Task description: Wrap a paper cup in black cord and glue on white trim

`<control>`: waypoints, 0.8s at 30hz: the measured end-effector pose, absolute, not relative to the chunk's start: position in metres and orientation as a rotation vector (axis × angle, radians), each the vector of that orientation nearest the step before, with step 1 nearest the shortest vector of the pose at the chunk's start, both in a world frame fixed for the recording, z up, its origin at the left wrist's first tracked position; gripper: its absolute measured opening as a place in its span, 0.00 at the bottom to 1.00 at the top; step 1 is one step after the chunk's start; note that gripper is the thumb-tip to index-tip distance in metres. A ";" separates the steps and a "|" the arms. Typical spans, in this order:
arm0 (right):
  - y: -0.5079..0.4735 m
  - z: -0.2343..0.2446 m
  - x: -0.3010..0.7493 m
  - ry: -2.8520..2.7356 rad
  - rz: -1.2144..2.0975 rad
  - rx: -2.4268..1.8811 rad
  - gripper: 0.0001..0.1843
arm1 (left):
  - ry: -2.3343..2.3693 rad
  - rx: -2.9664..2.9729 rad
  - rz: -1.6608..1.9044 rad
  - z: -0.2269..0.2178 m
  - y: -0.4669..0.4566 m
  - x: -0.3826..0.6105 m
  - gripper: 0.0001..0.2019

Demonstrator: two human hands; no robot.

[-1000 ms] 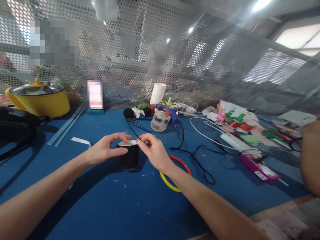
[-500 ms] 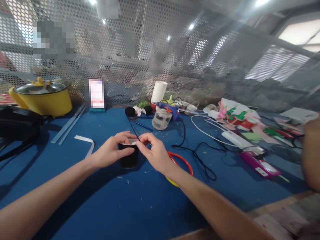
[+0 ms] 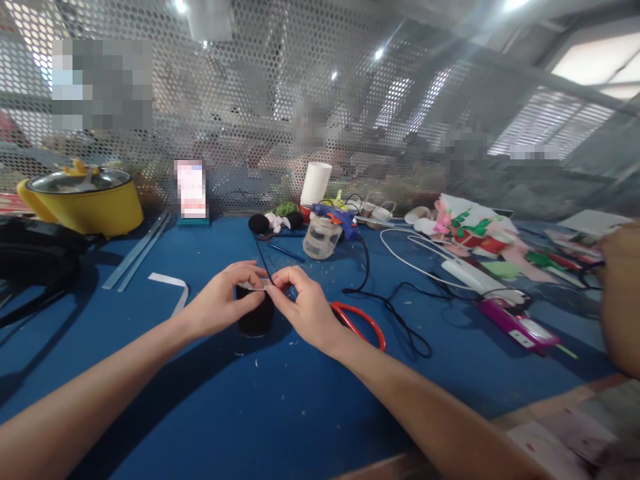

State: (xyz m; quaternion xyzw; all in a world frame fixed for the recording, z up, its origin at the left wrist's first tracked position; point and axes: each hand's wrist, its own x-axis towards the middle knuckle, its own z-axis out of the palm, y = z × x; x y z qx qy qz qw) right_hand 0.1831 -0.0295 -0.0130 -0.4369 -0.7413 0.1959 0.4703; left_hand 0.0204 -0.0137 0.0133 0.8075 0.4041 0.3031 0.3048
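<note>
A small black cup (image 3: 256,319) with a white rim stands on the blue table (image 3: 280,407) in front of me. My left hand (image 3: 223,300) curls over the cup's left side and rim, thumb and fingers closed on it. My right hand (image 3: 305,303) pinches a thin black wire (image 3: 262,257) at the cup's rim; the wire runs up and away toward the back. A red and yellow scissors handle (image 3: 363,323) lies just right of my right wrist.
A yellow pot (image 3: 83,200) and black bag (image 3: 35,257) sit at the left. A glue gun (image 3: 335,217), jar (image 3: 320,238), white paper cups (image 3: 316,183), cables and craft scraps (image 3: 475,230) lie behind. Another person's arm (image 3: 620,300) is at the right edge. A perforated metal screen (image 3: 260,113) closes the back.
Both hands have drawn closer together over the cup's rim; the left hand's fingers have closed further onto it. The cup stays in place.
</note>
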 end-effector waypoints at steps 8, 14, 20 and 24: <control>-0.035 -0.005 0.182 -1.837 0.367 -1.005 0.04 | 1.019 2.059 0.797 0.016 -0.014 0.020 0.07; -0.011 0.034 0.235 -1.503 0.177 -1.148 0.07 | 1.072 1.739 0.840 0.010 -0.011 0.018 0.09; 0.045 0.053 0.295 -1.144 0.740 -1.643 0.17 | 1.055 1.636 0.853 0.006 -0.007 0.017 0.12; 0.065 0.047 0.296 -1.124 1.071 -1.653 0.16 | 1.069 1.663 0.788 0.010 -0.007 0.015 0.13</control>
